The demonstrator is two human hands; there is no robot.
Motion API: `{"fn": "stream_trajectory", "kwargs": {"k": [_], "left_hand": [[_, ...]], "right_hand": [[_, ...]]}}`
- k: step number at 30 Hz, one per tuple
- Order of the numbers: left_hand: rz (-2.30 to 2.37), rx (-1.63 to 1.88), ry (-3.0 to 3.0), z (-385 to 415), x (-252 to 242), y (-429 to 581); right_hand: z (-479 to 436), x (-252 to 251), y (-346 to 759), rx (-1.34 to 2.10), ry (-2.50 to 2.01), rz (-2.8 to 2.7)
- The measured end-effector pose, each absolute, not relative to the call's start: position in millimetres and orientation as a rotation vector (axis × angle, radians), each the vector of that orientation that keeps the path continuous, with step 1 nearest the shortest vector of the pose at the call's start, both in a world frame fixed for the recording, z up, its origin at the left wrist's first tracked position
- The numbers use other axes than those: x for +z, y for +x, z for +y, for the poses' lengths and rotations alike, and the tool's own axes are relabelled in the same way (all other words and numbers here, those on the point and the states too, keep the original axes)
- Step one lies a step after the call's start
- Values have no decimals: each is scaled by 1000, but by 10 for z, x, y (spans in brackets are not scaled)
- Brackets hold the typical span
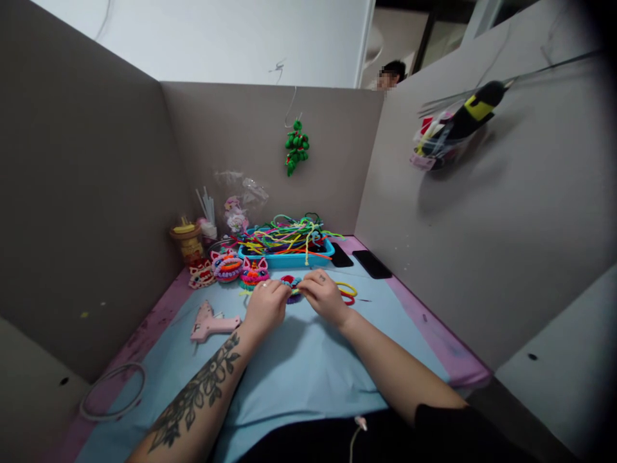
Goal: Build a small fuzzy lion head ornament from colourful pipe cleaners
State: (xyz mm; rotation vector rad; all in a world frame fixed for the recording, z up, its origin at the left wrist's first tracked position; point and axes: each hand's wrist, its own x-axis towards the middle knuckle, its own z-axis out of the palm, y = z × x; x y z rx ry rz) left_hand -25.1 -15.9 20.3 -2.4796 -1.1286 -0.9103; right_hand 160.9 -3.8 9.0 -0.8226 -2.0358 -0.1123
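Note:
My left hand (268,305) and my right hand (325,297) meet over the middle of the table. Both have their fingers pinched on a small multicoloured pipe-cleaner piece (292,298) with red, teal and purple parts, partly hidden by the fingers. Just right of it lie a yellow loop (348,287) and a red loop (348,300), half behind my right hand. To the left stand finished-looking pipe-cleaner animal heads: one with orange and teal bands (254,272), a purple and pink one (226,266) and a cream and red one (201,274). A pink glue gun (212,323) lies beside my left wrist.
Behind the hands sits a blue tray (284,260) heaped with pipe cleaners (289,236). Two dark phones (372,264) lie right of it. A brown cup (187,239) stands at back left; a white cable (113,392) coils at front left. Grey partitions (270,109) enclose the table.

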Motion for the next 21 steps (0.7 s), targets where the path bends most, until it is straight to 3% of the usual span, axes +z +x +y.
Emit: {"fn": "stream_trajectory", "kwargs": {"k": [17,21], "left_hand": [[-1097,-798,-2450,-143,186,-260],[-1121,-835,-2470,-158,211,-250]], "right_hand": [[-93,127,1587,-212,-889,-2144],[-58,121,1559,-50,-913,-2023]]}}
